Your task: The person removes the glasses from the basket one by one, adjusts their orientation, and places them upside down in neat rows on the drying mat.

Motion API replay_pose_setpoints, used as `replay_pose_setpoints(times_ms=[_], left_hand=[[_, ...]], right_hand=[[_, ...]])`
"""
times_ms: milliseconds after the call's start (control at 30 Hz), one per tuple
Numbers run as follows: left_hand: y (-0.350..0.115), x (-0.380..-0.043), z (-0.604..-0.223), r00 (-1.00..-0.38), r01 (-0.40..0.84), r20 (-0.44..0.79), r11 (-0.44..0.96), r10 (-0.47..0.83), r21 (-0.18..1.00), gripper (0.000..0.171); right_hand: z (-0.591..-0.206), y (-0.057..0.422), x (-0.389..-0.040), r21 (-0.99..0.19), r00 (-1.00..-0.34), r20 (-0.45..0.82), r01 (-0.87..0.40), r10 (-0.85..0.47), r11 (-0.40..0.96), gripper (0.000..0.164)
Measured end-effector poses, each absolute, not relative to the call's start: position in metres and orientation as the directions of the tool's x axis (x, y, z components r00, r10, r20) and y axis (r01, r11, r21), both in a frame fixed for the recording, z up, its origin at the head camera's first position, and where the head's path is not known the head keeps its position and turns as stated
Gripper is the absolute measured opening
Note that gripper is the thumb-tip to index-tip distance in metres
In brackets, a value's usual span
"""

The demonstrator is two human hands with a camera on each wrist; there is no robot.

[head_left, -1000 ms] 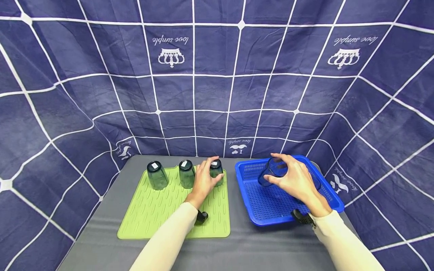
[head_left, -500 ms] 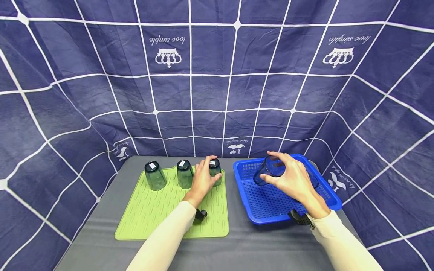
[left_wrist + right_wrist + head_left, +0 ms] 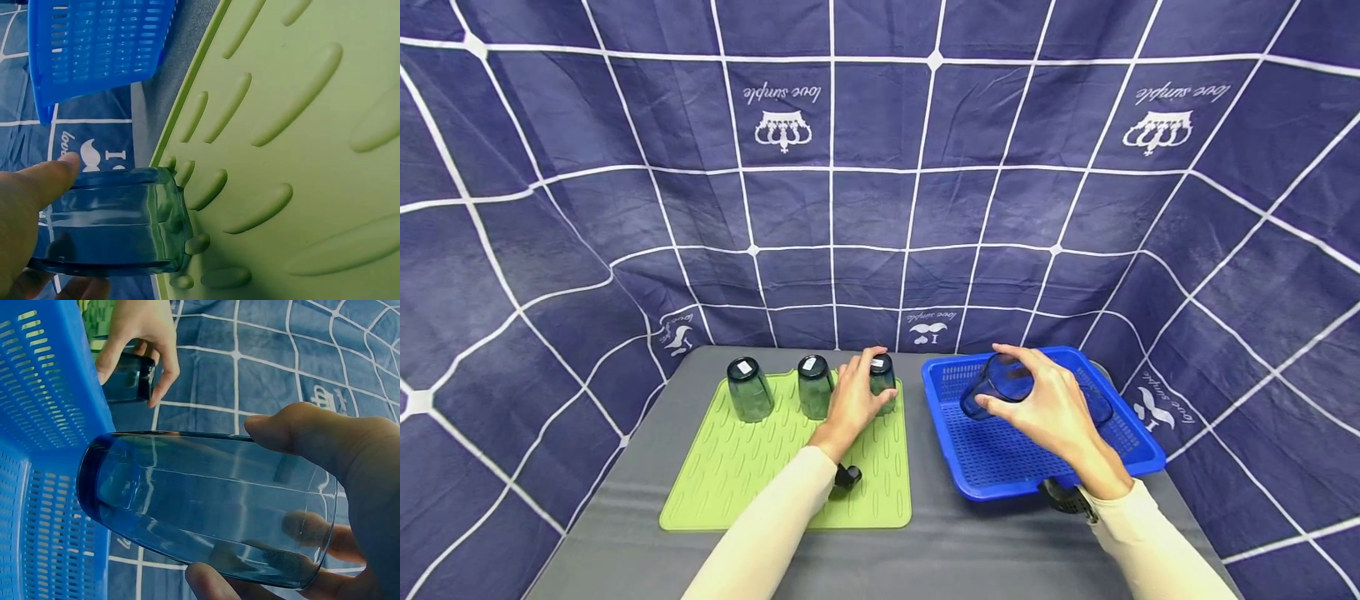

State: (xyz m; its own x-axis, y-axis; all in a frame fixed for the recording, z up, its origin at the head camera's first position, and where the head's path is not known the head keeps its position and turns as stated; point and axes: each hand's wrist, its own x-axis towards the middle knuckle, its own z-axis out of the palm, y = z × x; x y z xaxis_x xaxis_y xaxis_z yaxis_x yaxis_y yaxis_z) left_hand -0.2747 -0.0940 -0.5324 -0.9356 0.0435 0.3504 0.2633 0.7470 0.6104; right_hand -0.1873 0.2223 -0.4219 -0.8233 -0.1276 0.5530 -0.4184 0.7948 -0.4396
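Observation:
My left hand (image 3: 850,407) grips an upside-down blue-green drinking glass (image 3: 882,383) at the back right corner of the green drying mat (image 3: 775,475). In the left wrist view, thumb and fingers wrap the base end of this glass (image 3: 112,215), whose rim is at the mat. Over the blue basket (image 3: 955,475), my right hand (image 3: 1056,408) holds another blue drinking glass (image 3: 988,392), tilted with its mouth toward the palm. The right wrist view shows thumb and fingers around the mouth end of that glass (image 3: 206,494), its thick base beside the basket wall.
Two more upside-down glasses, a left one (image 3: 749,392) and a middle one (image 3: 814,390), stand along the mat's back edge. Part of another glass (image 3: 1097,406) shows in the basket behind my right hand. A patterned blue cloth (image 3: 880,208) hangs behind the grey table (image 3: 940,542).
The glass in my right hand has tilted a little further, its base swinging slightly left. My left hand stays on its glass at the mat corner. The head view has shifted slightly.

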Motion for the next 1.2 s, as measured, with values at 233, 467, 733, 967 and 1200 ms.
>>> replay_pose_setpoints(times_ms=[233,467,733,967,1200], left_hand=[[-0.095,-0.271,-0.532,-0.915,0.302,0.399,0.761,0.062,0.574,0.089],[-0.096,-0.264,-0.525,-0.924,0.287,0.378,0.765,0.063,0.576,0.093],[-0.099,-0.261,-0.519,-0.946,0.251,0.318,0.763,0.063,0.595,0.096],[-0.102,-0.254,-0.508,-0.932,0.276,0.356,0.759,0.063,0.589,0.094],[-0.105,-0.243,-0.495,-0.916,0.313,0.396,0.743,0.071,0.592,0.088]], right_hand=[[-0.422,0.219,-0.187,-0.441,-0.812,0.569,-0.436,-0.131,0.785,0.081],[-0.419,0.219,-0.185,-0.43,-0.79,0.597,-0.462,-0.14,0.776,0.08],[-0.416,0.215,-0.181,-0.442,-0.771,0.621,-0.492,-0.14,0.75,0.08],[-0.414,0.21,-0.177,-0.461,-0.775,0.618,-0.495,-0.133,0.737,0.079],[-0.412,0.205,-0.172,-0.496,-0.784,0.609,-0.497,-0.123,0.712,0.079]])
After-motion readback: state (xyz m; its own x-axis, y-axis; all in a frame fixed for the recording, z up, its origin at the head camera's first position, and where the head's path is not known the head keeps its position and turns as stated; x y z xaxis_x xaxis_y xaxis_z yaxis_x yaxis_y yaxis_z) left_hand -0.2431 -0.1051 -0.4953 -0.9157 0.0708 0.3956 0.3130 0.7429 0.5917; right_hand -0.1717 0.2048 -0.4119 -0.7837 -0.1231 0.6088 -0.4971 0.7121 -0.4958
